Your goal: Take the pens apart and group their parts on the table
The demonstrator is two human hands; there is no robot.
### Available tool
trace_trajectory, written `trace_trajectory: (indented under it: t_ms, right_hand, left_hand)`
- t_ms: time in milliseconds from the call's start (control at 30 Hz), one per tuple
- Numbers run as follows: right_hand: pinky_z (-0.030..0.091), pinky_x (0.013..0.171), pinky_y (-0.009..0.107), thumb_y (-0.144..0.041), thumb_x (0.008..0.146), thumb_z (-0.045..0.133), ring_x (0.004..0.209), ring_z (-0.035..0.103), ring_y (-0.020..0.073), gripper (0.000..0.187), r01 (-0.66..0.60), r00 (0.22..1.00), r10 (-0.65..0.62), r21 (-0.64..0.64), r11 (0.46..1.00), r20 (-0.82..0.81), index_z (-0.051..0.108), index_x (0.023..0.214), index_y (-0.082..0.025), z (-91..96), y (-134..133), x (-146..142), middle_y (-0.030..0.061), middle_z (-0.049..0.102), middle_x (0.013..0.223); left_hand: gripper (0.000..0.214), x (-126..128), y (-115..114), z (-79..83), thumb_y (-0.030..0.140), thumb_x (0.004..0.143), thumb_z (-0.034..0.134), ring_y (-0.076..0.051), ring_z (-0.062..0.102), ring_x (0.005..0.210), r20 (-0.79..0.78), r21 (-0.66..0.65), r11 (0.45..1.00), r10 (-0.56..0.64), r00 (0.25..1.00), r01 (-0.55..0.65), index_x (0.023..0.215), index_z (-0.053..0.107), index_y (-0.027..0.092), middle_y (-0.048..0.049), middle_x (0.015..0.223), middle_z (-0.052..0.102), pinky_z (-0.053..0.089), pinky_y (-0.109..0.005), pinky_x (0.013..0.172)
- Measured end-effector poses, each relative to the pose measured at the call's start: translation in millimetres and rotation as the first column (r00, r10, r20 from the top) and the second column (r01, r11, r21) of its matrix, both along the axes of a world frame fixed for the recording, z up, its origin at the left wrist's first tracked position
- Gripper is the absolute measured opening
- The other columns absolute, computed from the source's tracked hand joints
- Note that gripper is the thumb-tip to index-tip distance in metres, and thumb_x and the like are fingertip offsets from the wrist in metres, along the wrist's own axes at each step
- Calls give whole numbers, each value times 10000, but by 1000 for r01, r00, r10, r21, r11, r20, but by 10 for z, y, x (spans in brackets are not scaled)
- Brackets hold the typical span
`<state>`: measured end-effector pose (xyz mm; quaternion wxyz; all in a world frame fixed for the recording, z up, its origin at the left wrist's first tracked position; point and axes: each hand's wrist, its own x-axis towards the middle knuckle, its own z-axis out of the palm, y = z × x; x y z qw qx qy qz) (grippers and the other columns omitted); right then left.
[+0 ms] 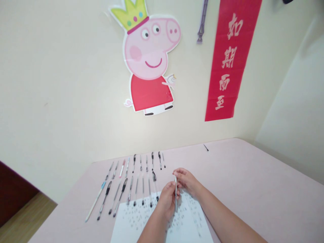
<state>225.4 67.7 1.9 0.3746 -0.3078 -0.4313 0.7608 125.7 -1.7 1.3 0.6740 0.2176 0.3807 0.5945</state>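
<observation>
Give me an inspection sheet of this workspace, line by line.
Surface: pale pink table, with a marked paper sheet on it.
Job's things: two rows of pens, left of the hands; a thin pale item in the hands, its type unclear.
Clutter: small dark item, apart near the far edge.
Hands: left hand and right hand both hold the pale item.
Cables: nothing seen.
Surroundings: wall with pig cutout, red banner.

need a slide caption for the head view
Left hand and right hand hold a slim pale object above a marked sheet, near two rows of pens on a pink table.
</observation>
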Motion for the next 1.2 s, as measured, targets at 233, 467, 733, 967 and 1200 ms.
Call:
trace_trajectory:
  t_ms: [233, 467, 733, 967, 1200]
  right_hand:
    - [292, 369, 174, -467, 607, 725, 360, 441, 66, 408, 16, 999, -15, -27, 1000, 37, 528, 813, -176, 25, 1, 12, -77, 498, 467]
    - [297, 388, 179, -432, 618, 718, 408, 440, 60, 331, 163, 987, -162, 51, 985, -18, 624, 799, -172, -4, 61, 30, -47, 535, 544]
    - [392, 506, 246, -387, 663, 623, 553, 523, 137, 231, 304, 883, -430, 468, 830, 189, 694, 742, -181, -34, 246, 173, 18, 622, 628]
    - [450, 676, 315, -287, 665, 547, 691, 604, 199, 193, 155, 674, -608, 725, 671, 420, 700, 705, -176, -244, 393, 270, 77, 686, 747]
    - [418, 628, 264, -184, 709, 503, 653, 567, 166, 137, -15, 551, -624, 755, 656, 553, 639, 722, -188, -245, 379, 322, 28, 627, 687]
  left_hand:
    - [268, 2, -20, 29, 344, 640, 731, -27, 417, 471, -14, -22, 1000, -14, 1000, 14, 686, 580, 127, 12, 642, 551, 306, -147, 429]
    - [300, 1, -34, 15, 387, 647, 717, -32, 389, 424, -53, -43, 998, -47, 997, 45, 703, 566, 134, 39, 532, 495, 286, -156, 422]
    - [221, -7, -26, 18, 307, 678, 704, -24, 443, 470, -43, -41, 999, -9, 999, 7, 703, 577, 128, 7, 676, 565, 318, -150, 434]
    - [202, -12, -5, 23, 258, 689, 710, -24, 466, 496, 6, -53, 997, 53, 999, -52, 711, 552, 133, 7, 700, 564, 365, -143, 458]
    - [284, -21, -9, 18, 286, 656, 744, -31, 469, 508, 37, -4, 1000, 29, 999, -29, 720, 496, 166, 40, 647, 533, 369, -134, 459]
